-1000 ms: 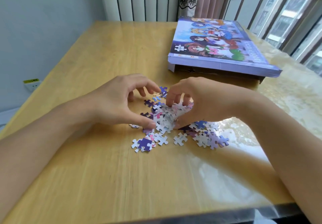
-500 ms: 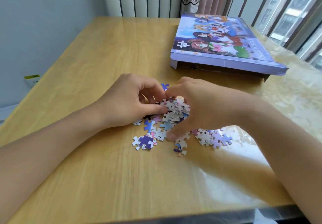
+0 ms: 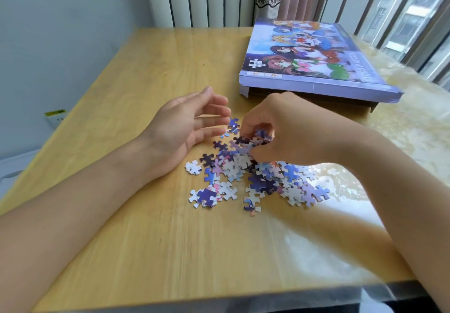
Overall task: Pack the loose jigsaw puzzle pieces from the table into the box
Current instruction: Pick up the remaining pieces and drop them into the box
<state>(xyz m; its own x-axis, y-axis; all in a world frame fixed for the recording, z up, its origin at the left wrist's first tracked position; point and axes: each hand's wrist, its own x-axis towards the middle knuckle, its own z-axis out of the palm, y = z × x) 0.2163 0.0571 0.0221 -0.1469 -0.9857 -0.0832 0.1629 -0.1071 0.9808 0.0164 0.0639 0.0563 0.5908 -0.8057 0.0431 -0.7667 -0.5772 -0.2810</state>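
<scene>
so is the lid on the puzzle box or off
On, but askew: the lid covers the box, whose brown base juts out beneath its near edge.

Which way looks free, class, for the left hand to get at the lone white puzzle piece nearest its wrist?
Probably yes: the left hand is open and holds nothing, and the white puzzle piece lies alone on bare table beside its wrist.

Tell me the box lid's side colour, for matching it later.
Lavender-purple, plain; the box lid shows it in the head view.

wooden table (image 3: 151,239): puzzle pieces (image 3: 255,176), box (image 3: 314,62)
</scene>
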